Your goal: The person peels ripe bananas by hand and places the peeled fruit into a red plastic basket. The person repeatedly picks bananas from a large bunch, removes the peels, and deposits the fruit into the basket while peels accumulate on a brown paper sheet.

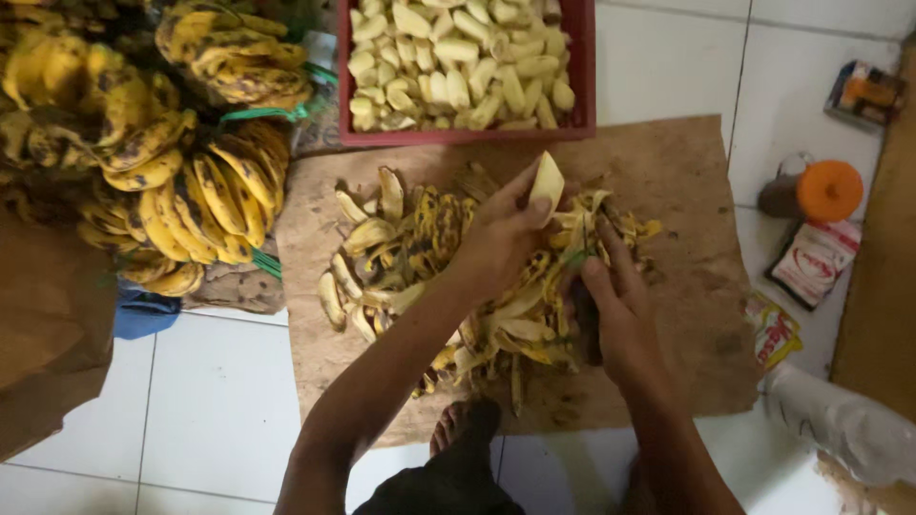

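Brown cardboard sheet (668, 172) spread on floor; red plastic crate (582, 76) of peeled bananas set at far edge. Yellow peel heap (420, 248) piled mid-sheet. Pale peeled banana (547, 181) gripped by left hand (501, 238); right hand (620, 310) closed on peels.

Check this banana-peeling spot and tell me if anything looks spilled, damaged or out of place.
Nothing looks spilled. The peels lie heaped on the brown mat, and peeled bananas sit inside the red crate. Only oddity: a small yellow packet lies loose on the tile floor.
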